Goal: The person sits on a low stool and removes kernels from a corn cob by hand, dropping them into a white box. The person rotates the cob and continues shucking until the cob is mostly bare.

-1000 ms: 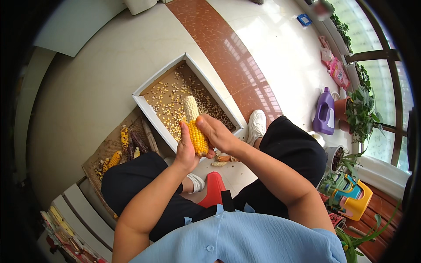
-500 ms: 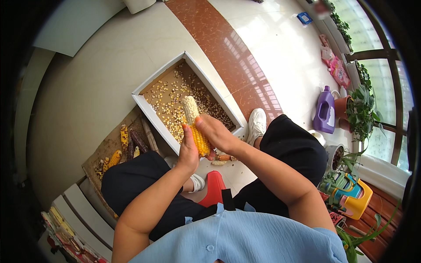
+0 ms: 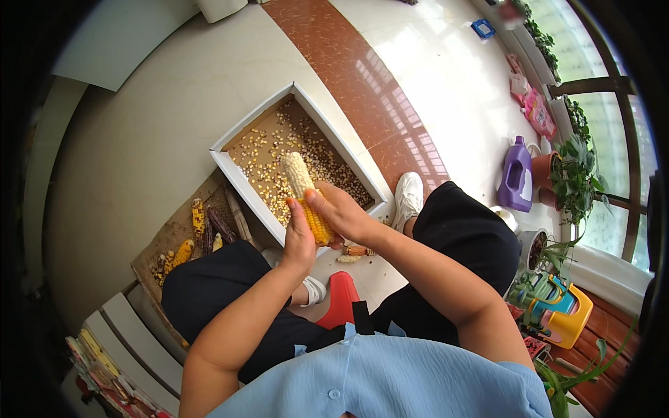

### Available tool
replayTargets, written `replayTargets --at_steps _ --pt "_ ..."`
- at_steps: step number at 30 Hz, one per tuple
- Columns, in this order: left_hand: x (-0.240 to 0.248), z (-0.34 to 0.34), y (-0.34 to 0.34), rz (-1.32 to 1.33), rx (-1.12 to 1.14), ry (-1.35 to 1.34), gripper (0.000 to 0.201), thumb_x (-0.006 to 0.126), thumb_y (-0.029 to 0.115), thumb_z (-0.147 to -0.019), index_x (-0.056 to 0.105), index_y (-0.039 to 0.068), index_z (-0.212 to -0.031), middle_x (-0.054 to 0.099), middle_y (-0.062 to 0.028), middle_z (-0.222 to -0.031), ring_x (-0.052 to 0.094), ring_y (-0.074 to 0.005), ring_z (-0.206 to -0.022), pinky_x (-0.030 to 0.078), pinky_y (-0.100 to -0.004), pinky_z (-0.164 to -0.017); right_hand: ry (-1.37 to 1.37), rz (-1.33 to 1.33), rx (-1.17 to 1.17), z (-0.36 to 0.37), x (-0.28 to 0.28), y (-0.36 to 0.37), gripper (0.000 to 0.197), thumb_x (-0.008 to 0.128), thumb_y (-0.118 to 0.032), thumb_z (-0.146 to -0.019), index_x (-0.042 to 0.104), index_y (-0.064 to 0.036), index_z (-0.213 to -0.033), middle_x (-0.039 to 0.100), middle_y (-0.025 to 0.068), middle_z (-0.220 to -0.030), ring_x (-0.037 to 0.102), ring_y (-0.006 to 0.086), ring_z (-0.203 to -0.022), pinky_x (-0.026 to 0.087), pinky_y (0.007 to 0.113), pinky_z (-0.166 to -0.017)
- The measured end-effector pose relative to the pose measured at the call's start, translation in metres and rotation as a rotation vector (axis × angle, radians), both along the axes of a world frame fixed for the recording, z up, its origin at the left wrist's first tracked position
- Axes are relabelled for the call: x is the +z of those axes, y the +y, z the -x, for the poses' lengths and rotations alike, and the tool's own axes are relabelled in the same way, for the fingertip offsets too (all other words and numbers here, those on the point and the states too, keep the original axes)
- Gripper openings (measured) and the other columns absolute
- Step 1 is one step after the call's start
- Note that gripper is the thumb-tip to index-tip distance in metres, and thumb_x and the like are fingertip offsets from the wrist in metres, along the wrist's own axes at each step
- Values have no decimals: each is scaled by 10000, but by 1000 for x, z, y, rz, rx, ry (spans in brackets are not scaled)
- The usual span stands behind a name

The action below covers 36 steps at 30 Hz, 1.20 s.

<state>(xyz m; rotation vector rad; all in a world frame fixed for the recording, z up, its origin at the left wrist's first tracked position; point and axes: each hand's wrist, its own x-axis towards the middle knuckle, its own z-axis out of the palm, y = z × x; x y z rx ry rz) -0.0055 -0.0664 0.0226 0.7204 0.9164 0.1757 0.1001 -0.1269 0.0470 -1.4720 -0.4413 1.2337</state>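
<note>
An ear of corn (image 3: 298,174) is held between both my hands over the near edge of a shallow white cardboard box (image 3: 245,188). Its far part is a bare, pale cob; yellow kernels still cover the near part. My left hand (image 3: 300,237) wraps the lower left side, thumb pointing up along the kernels. From the right, my right hand (image 3: 341,212) grips the ear, its thumb at the border between bare cob and kernels. Loose yellow, white and dark kernels (image 3: 261,157) are scattered over the box's brown bottom.
Left of the box, a woven mat (image 3: 150,261) carries several whole ears (image 3: 182,252), yellow and dark. Cobs (image 3: 357,252) lie on the floor by the box's near corner. A red stool (image 3: 339,296) shows between my legs. On the right stand a purple jug (image 3: 516,177) and potted plants (image 3: 575,177).
The ear's bare tip has tilted slightly to the left. My right thumb has shifted a little left and down along the kernels. Both hands keep their hold.
</note>
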Motion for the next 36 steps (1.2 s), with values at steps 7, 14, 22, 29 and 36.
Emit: replayTargets --at_steps 7,14,22,29,36 --pt "-7 11 2 -1 -146 -40 647 205 604 -924 409 53 -1193 570 -72 -933 603 -164 -713 504 -281 -531 -240 128 -36 11 -9 -1 475 330 -390 -983 532 12 -832 547 149 -626 563 261 -590 449 372 -561" --pt "-3 11 1 -228 -346 -29 552 315 501 -952 360 6 -1192 540 -107 -894 607 -171 -627 522 -269 -471 -73 179 -33 1 -32 -7 491 342 -400 -987 567 26 -894 574 75 -670 526 127 -598 455 295 -579" --pt "18 2 7 -222 -459 -72 610 575 369 -885 246 -20 -1219 525 -136 -897 633 -192 -588 553 -274 -461 234 55 -98 -9 -38 -12 481 375 -414 -973 579 17 -909 600 63 -770 546 118 -668 457 279 -624" --pt "21 5 7 -261 -465 -61 530 516 438 -903 304 28 -1165 559 -121 -725 562 -143 -479 468 -232 -393 232 98 4 -15 -16 -9 503 378 -476 -958 557 -7 -924 582 42 -791 535 117 -707 449 269 -665" --pt "22 6 5 -316 -472 8 585 524 470 -886 304 8 -1170 554 -102 -686 528 -124 -421 431 -225 -355 147 85 -62 -8 -23 -11 458 372 -438 -972 532 -9 -953 556 24 -793 516 92 -694 441 244 -637"
